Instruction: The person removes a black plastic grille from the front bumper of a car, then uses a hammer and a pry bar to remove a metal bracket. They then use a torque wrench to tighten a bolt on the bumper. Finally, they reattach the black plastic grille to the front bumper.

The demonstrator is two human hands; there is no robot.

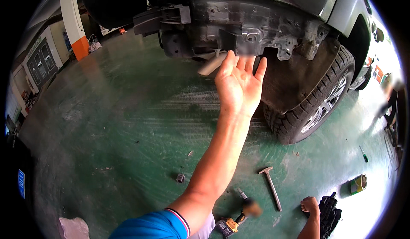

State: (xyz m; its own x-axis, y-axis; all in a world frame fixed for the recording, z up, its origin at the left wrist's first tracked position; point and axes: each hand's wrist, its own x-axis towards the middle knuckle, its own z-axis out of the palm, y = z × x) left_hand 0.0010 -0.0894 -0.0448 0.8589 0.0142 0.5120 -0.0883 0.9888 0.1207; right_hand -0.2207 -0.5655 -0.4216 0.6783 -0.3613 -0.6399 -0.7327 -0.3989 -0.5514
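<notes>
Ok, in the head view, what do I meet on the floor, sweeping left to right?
Pale crumpled item → small dark block → yellow-and-black power tool → hammer → black part by the right hand → green can.

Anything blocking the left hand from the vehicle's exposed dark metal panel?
Nothing visible does. The left hand is raised to the lower edge of the exposed dark metal panel; the pipe sits off to its left. Fingertip contact is unclear.
</notes>
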